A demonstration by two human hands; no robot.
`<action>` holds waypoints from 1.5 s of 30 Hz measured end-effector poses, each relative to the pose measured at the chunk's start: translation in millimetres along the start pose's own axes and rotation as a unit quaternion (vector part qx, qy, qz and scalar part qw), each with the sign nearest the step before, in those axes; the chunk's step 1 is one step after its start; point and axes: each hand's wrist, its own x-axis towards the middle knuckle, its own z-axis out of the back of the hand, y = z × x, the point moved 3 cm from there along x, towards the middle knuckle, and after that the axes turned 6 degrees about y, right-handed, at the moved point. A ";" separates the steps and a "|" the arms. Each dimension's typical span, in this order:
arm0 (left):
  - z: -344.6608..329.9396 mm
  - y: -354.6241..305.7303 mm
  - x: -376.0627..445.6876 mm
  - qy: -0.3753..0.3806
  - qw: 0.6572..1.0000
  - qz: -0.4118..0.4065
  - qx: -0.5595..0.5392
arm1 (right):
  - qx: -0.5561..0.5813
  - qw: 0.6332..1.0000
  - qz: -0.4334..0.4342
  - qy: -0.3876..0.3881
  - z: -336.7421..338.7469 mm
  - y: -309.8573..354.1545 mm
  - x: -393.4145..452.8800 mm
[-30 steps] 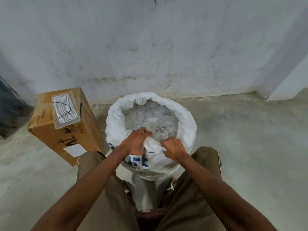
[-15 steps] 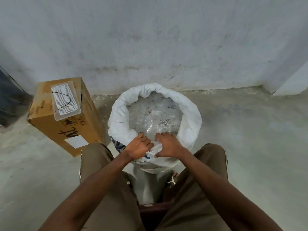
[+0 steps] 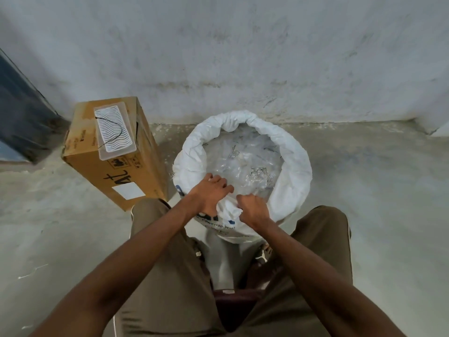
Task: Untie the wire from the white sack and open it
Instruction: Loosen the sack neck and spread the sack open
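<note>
The white sack stands on the floor between my knees, its mouth open and its rim rolled down in a thick ring. Clear plastic pieces fill the inside. My left hand and my right hand both grip the bunched near part of the rim, close together. A thin black wire lies curved on a clear plastic lid on top of the cardboard box, apart from the sack.
A brown cardboard box stands on the floor to the left of the sack, almost touching it. A grey plaster wall rises right behind. A dark panel leans at the far left. Bare concrete floor lies to the right.
Both hands stayed on the near rim, working the bunched cloth; they drew together, then parted slightly. The camera tilted, so the sack and box shifted a little in view.
</note>
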 end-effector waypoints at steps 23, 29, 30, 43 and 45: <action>-30.1 21.1 -50.4 -0.381 0.826 0.196 -0.366 | 0.034 0.998 0.038 0.036 -12.8 27.6 35.9; -51.8 22.3 -38.4 -0.298 0.474 0.480 -0.675 | -0.009 0.998 0.059 0.011 -25.0 34.8 30.5; -51.9 27.1 -34.9 -0.287 0.467 0.480 -0.685 | -0.011 0.998 0.064 0.012 -22.3 35.6 29.8; -32.6 62.2 -27.0 -0.236 0.172 0.364 -0.884 | 0.223 0.973 0.057 0.019 9.4 59.3 43.4; -37.4 65.9 -26.5 -0.223 0.159 0.342 -0.899 | 0.239 0.969 0.060 0.010 11.6 70.3 48.8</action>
